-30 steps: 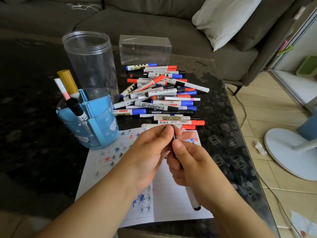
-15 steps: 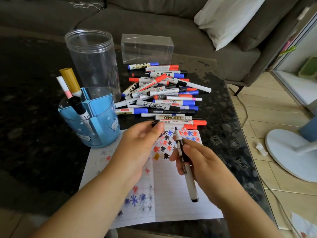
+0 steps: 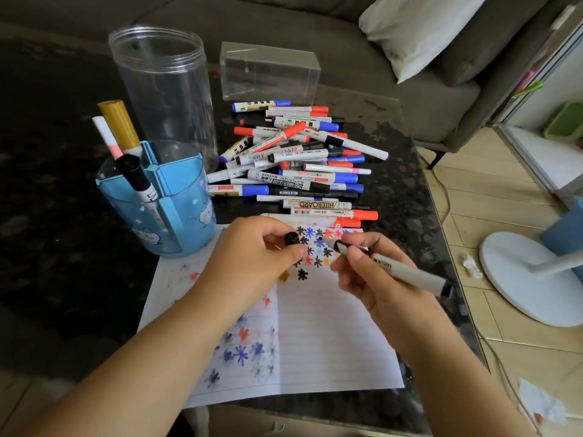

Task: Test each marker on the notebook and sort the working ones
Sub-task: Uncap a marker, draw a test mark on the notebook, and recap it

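An open lined notebook point(image 3: 328, 335) lies on the dark table, dotted with small red, blue and black star marks. My right hand point(image 3: 375, 279) grips an uncapped white marker point(image 3: 407, 272), its tip pointing left just above the top of the right page. My left hand point(image 3: 252, 260) pinches the marker's black cap point(image 3: 292, 238) between thumb and fingers, close to the tip. Behind the notebook lies a pile of markers point(image 3: 299, 162) with red, blue and black caps. A blue divided pen holder point(image 3: 164, 200) at the left holds three markers.
A tall clear plastic jar point(image 3: 164, 86) stands behind the blue holder, and a clear rectangular box point(image 3: 268, 70) sits beyond the pile. A grey sofa with a white cushion point(image 3: 419, 29) runs along the back. A white fan base point(image 3: 530, 279) stands on the floor at the right.
The cap came off the marker and stays in my left hand. My right hand turned the marker from upright to lying across, tip pointing left over the star marks.
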`<state>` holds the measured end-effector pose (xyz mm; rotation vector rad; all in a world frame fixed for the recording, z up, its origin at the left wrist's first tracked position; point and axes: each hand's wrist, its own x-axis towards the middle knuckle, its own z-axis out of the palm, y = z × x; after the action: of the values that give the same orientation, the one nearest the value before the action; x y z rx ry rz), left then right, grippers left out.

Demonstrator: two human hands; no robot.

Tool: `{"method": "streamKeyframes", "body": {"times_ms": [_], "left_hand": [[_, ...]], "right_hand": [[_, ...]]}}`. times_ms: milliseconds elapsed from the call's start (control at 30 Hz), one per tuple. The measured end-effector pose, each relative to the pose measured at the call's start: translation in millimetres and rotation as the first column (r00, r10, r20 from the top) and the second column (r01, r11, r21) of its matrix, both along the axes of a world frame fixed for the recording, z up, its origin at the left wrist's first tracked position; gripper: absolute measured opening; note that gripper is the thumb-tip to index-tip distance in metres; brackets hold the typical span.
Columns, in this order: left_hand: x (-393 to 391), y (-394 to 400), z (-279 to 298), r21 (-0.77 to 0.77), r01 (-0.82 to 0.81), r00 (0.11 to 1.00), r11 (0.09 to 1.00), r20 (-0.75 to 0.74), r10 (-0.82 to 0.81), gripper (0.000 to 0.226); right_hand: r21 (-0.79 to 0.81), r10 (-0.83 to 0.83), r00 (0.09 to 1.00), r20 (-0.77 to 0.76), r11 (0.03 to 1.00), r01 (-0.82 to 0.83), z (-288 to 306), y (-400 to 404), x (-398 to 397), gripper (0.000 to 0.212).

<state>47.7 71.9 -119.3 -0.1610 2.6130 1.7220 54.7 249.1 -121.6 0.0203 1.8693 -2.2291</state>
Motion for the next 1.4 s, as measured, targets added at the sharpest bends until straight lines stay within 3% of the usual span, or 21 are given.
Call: {"method": "streamKeyframes", "body": {"times_ms": [67, 333, 633, 1200, 1400], "left_hand": [[0.0, 0.5, 0.0, -0.038, 0.012, 1.000, 0.999, -0.029, -0.013, 0.013], [-0.2, 3.2, -4.2, -0.236, 0.047, 0.999, 0.971, -0.014, -0.051, 0.022], [-2.5, 3.5, -11.1, -0.299, 0.081, 0.996, 0.951, -0.016, -0.090, 0.023], [-4.9, 7.1, -13.6, -0.354, 0.082, 0.994, 0.932, -0.045, -0.104, 0.024], [-3.9, 7.0, -13.4, -0.340, 0.079, 0.994, 0.937, -0.043, -0.099, 0.022]], "right_hand": [[0.283, -0.032, 0.990, -0.135, 0.957, 0.070, -5.7, -2.4, 1.8, 0.025], [0.494, -0.026, 0.973, -0.231, 0.858, 0.140, -18.1, -8.8, 1.0, 0.019], [0.512, -0.027, 0.930, -0.367, 0.828, 0.227, -36.3, -11.7, -2.6, 0.026], [0.551, -0.001, 0.924, -0.382, 0.802, 0.229, -38.2, -11.7, -3.8, 0.033], [0.517, 0.020, 0.937, -0.347, 0.838, 0.174, -37.8, -10.1, -2.8, 0.026]]}}
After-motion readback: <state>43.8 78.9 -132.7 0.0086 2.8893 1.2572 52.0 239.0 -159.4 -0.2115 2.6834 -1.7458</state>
